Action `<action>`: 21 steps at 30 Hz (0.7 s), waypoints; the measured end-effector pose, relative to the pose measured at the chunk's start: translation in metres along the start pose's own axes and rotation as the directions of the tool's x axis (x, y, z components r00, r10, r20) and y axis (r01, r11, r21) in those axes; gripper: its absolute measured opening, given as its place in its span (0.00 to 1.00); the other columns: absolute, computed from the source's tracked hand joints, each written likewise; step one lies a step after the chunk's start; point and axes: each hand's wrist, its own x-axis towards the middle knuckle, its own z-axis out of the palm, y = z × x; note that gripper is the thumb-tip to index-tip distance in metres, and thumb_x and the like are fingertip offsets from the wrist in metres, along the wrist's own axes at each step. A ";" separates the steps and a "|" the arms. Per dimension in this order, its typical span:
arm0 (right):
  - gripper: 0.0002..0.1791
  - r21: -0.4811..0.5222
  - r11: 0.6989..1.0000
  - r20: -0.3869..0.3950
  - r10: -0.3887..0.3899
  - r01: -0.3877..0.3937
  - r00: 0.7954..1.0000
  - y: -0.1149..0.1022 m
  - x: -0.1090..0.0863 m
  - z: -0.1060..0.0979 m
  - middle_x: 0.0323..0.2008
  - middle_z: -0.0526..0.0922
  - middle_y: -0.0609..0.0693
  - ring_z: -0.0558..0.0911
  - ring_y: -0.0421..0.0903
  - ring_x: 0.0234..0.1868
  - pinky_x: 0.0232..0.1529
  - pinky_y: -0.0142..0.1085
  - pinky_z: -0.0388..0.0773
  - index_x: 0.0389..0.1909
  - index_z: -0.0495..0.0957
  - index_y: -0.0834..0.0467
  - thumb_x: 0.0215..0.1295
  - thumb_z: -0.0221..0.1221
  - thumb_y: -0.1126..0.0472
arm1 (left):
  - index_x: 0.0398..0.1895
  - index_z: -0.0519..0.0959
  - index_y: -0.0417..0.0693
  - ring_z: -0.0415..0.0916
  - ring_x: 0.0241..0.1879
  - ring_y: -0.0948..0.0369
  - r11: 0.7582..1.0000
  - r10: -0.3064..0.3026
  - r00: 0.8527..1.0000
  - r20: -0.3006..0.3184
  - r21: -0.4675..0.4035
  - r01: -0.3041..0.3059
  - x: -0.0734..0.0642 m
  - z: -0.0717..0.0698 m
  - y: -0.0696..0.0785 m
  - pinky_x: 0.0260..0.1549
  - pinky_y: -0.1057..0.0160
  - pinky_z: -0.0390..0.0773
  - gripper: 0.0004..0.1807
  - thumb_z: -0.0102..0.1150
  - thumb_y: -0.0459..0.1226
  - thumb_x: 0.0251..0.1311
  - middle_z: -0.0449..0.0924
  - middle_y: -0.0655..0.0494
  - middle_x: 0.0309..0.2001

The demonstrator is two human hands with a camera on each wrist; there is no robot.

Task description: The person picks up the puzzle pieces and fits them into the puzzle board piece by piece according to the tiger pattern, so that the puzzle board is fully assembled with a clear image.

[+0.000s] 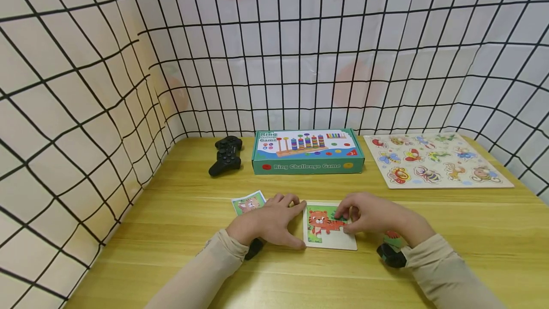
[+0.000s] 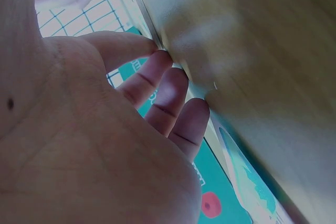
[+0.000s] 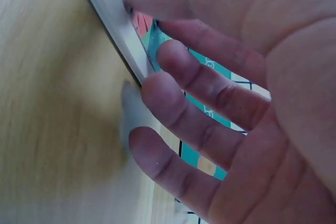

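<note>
A square wooden tiger puzzle board point(image 1: 328, 240) lies flat on the table, its upper part showing an orange tiger on green and its lower right bare wood. My left hand point(image 1: 276, 221) rests beside it, fingers spread, with the index fingertip and thumb tip at its left edge. My right hand point(image 1: 373, 211) reaches over the right side. Its thumb and index finger pinch a puzzle piece point(image 1: 339, 225) at the tiger's back, partly hidden by the fingers. In the right wrist view the other fingers point(image 3: 163, 93) hang loosely curved near the board's edge.
A tiger picture card point(image 1: 249, 202) lies partly under the left hand. Under the right wrist lies a red and green piece point(image 1: 392, 237). Behind stand a game controller point(image 1: 227, 154), a green Ring Challenge Game box point(image 1: 308, 152) and an insect puzzle board point(image 1: 437, 159). Black-lined netting surrounds the table.
</note>
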 end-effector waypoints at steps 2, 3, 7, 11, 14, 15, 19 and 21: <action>0.11 -0.006 1.000 0.001 0.002 -0.002 1.000 0.000 0.000 0.000 0.36 0.79 0.43 0.75 0.40 0.33 0.33 0.33 0.75 0.42 0.85 0.53 0.58 0.72 0.59 | 0.80 0.56 0.54 0.58 0.61 0.58 1.000 -0.001 1.000 0.001 0.000 0.001 0.000 0.000 0.000 0.62 0.57 0.63 0.53 0.62 0.66 0.55 0.60 0.59 0.66; 0.11 -0.007 1.000 0.003 0.005 -0.004 1.000 0.000 0.000 0.000 0.36 0.79 0.43 0.75 0.40 0.33 0.33 0.33 0.75 0.42 0.85 0.53 0.58 0.72 0.59 | 0.80 0.56 0.54 0.58 0.61 0.58 1.000 -0.001 1.000 0.001 0.000 0.001 0.000 0.000 0.000 0.62 0.57 0.63 0.53 0.62 0.66 0.55 0.60 0.59 0.66; 0.11 -0.013 1.000 0.008 0.017 -0.017 1.000 0.000 0.001 0.000 0.36 0.79 0.42 0.75 0.40 0.33 0.34 0.34 0.75 0.42 0.85 0.52 0.59 0.72 0.58 | 0.80 0.56 0.54 0.58 0.61 0.58 1.000 0.000 1.000 0.001 0.005 0.000 0.000 -0.001 0.000 0.63 0.57 0.63 0.53 0.62 0.66 0.55 0.59 0.59 0.66; 0.11 -0.010 1.000 0.015 0.025 -0.025 1.000 -0.001 0.000 -0.001 0.36 0.80 0.41 0.76 0.40 0.33 0.35 0.34 0.75 0.43 0.86 0.52 0.60 0.71 0.58 | 0.80 0.57 0.54 0.58 0.61 0.58 1.000 0.001 1.000 0.001 0.006 -0.001 0.000 -0.001 0.000 0.62 0.57 0.63 0.53 0.62 0.66 0.55 0.60 0.59 0.66; 0.11 0.000 1.000 0.017 0.025 -0.025 1.000 0.000 0.000 -0.001 0.36 0.80 0.41 0.76 0.40 0.33 0.36 0.34 0.75 0.43 0.85 0.52 0.60 0.71 0.58 | 0.80 0.57 0.54 0.58 0.60 0.58 1.000 0.002 1.000 0.002 0.001 -0.002 -0.001 -0.001 0.001 0.62 0.57 0.63 0.53 0.62 0.66 0.55 0.60 0.59 0.66; 0.11 0.004 1.000 0.019 0.021 -0.021 1.000 0.001 0.000 -0.002 0.36 0.80 0.41 0.76 0.40 0.33 0.36 0.35 0.76 0.43 0.85 0.52 0.60 0.71 0.57 | 0.80 0.57 0.54 0.58 0.60 0.58 1.000 0.003 1.000 0.003 -0.001 -0.003 -0.001 -0.001 0.001 0.62 0.57 0.63 0.53 0.62 0.66 0.56 0.60 0.59 0.66; 0.12 0.027 0.999 0.025 0.035 -0.036 0.999 0.002 -0.002 -0.004 0.36 0.81 0.41 0.77 0.42 0.34 0.36 0.35 0.76 0.44 0.85 0.51 0.60 0.72 0.56 | 0.80 0.57 0.54 0.58 0.61 0.58 1.000 0.003 1.000 0.002 0.000 -0.003 -0.001 -0.001 0.001 0.62 0.57 0.63 0.53 0.62 0.66 0.56 0.59 0.59 0.66; 0.13 0.043 0.998 0.028 0.039 -0.040 0.999 0.003 -0.003 -0.006 0.35 0.81 0.43 0.77 0.43 0.34 0.36 0.35 0.76 0.45 0.85 0.52 0.60 0.72 0.55 | 0.80 0.57 0.54 0.58 0.61 0.58 1.000 0.003 1.000 0.001 0.001 -0.003 -0.001 -0.001 0.001 0.63 0.57 0.63 0.53 0.62 0.66 0.56 0.59 0.59 0.66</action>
